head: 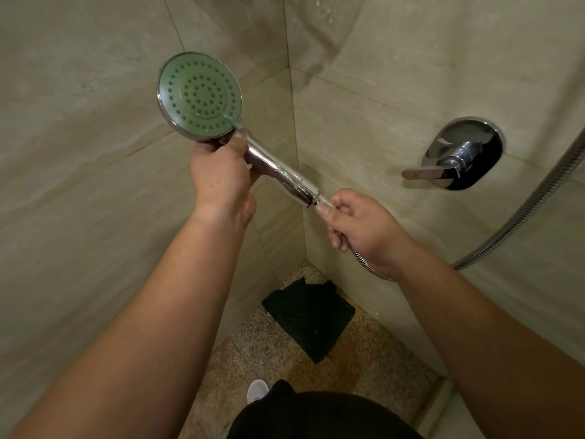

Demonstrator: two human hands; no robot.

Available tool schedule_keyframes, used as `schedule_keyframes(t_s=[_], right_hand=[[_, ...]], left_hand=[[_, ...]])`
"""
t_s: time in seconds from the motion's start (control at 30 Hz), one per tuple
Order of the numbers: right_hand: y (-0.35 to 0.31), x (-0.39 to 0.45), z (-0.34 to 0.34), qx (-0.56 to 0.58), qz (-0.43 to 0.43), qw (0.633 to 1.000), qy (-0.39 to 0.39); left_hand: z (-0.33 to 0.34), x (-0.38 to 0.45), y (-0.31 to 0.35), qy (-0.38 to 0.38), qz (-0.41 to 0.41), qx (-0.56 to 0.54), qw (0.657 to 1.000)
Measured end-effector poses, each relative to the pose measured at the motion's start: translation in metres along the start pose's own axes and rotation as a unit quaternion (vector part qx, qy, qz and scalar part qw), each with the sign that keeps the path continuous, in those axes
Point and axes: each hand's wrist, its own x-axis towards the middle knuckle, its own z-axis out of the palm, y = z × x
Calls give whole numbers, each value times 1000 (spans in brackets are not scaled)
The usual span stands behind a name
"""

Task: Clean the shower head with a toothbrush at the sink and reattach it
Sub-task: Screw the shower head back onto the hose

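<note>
A chrome shower head [200, 97] with a round green perforated face points toward me, held up in the corner of the shower. My left hand [221, 177] grips its handle just below the face. At the handle's lower end my right hand [357, 228] pinches the hose connector with thumb and fingers. The ribbed metal hose [519, 217] runs out from under my right hand and curves up along the right wall. No toothbrush is in view.
A chrome mixer lever [459, 155] juts from the right wall. A dark cloth [308, 316] lies on the speckled floor in the corner, beside a small metal drain fitting [266, 313]. Beige tiled walls close in on the left and right.
</note>
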Motion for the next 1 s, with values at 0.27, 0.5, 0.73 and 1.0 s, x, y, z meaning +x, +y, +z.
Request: schedule_keyframes(t_s=[0.27,0.5,0.73,1.0], right_hand=[[6,-3,-15,126,70,989,-28],[20,0,-26,-1,67,997,39],[28,49,-74,318,161,869,343],[29,83,-92,391,122,788,460]], left_hand=[[4,-9,-5,-49,-29,-1,998],[-19,-8,-16,-170,-103,-24,980],[-15,-8,-40,-50,-15,91,994],[-8,2,-59,-20,-4,136,991]])
